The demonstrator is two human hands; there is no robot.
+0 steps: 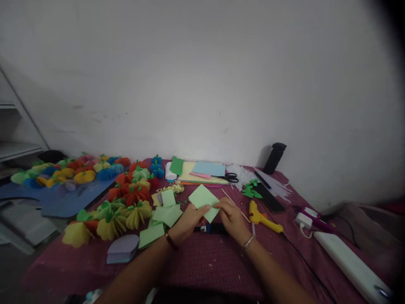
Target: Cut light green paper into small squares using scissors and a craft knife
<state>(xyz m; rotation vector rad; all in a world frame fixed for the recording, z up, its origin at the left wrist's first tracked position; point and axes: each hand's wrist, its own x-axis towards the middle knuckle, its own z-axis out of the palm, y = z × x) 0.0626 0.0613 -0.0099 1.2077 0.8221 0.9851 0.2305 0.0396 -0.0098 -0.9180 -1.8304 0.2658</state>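
A light green paper square (203, 197) is held up over the table, turned corner-up. My left hand (189, 219) pinches its lower left edge with the thumb on top. On the other side, my right hand (233, 216) grips the right edge between thumb and fingers. Beneath my hands lies a dark object (217, 229), mostly hidden. Left of my left hand, several green paper pieces (167, 214) lie in a loose pile. A stack of rounded lilac and blue paper shapes (123, 248) sits nearer the front.
Colourful paper pumpkins (136, 190) crowd the left side and a blue board (68, 204). Coloured sheets (209, 169) and black scissors (232, 177) lie at the back. A yellow glue gun (262, 218), dark phone (270, 197), black bottle (274, 158) and white power strip (351, 264) occupy the right.
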